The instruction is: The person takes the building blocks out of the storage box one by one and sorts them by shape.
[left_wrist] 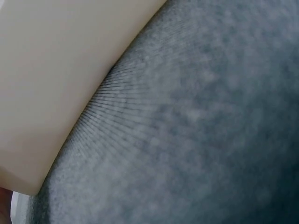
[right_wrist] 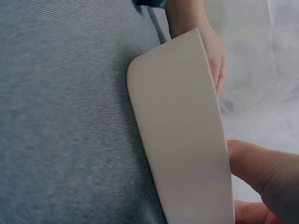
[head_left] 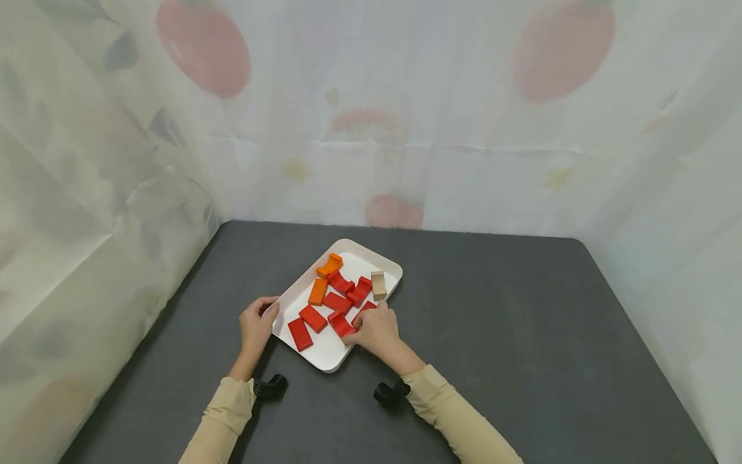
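My left hand (head_left: 255,327) grips the left rim of a white rectangular tray (head_left: 328,356), thumb at the edge. My right hand (head_left: 379,332) reaches over the near right rim. Its thumb and curled forefinger pinch the near end of a red block with a curved notch (head_left: 339,322); the fingers partly hide it. Beside them, another red block (head_left: 365,310) shows past the knuckles. The tray's outer wall (left_wrist: 56,84) fills the corner of the left wrist view. In the right wrist view the thumb (right_wrist: 252,163) bends over the tray wall (right_wrist: 180,121).
Several red blocks (head_left: 300,334), a flat orange block (head_left: 317,292), a notched orange block (head_left: 330,265) and a natural wood block (head_left: 379,285) lie in the tray. It stands on a dark grey table (head_left: 493,335), with printed curtains (head_left: 464,174) behind and at the sides.
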A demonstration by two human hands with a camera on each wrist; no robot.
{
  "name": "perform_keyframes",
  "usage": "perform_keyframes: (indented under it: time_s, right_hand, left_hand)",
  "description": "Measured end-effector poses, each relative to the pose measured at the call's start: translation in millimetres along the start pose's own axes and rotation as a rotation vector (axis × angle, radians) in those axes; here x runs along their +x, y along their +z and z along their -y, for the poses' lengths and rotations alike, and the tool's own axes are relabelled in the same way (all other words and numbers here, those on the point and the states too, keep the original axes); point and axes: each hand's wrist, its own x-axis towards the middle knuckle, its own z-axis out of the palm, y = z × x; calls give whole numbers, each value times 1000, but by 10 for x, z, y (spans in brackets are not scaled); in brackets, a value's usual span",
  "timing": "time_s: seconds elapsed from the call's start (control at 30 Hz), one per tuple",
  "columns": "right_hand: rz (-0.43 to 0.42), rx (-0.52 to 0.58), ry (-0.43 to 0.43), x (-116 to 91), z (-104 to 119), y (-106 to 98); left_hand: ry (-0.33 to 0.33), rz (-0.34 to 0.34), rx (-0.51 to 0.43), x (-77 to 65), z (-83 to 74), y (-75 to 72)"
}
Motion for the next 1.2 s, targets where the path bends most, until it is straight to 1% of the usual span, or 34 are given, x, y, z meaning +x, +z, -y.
perform_keyframes:
  time_s: [0.07,0.13,0.23,0.4,0.5,0.7,0.8,0.9,1.0,1.1,1.2]
  right_hand:
    - [12,-9,12,-2,20,7]
    - [-6,-11,5,-23,16,27]
    - [-72,11,-32,-57,-20,63]
    - [-213,44,-142,-72,-119,97]
    - [-246,60,-169,-87,-169,97]
    - [-231,97,-138,-129,-219,79]
    - [-227,151,-107,-138,-213,54]
    - [-213,232,-73,-124,-187,15]
    - [-212,309,-59,-96,-152,-47]
    - [-241,342,-48,-74,-134,-117]
    - [-298,359,-34,-70,-165,-182]
  left_hand:
    - [-3,9,-1,-7,-7,-11]
    - [-8,18,-2,-18,-12,-11]
    - [-28,24,-8,-31,-16,-3]
    - [-57,20,-20,-32,-26,42]
    - [-68,27,-27,-40,-49,72]
    - [-77,62,-30,-64,-89,107]
    - [-76,73,-44,-60,-93,118]
    - [-81,53,-62,-47,-77,122]
    - [-80,28,-64,-28,-57,126]
    - [-79,28,-54,-14,-44,124]
    - [-79,39,-48,-10,-45,119]
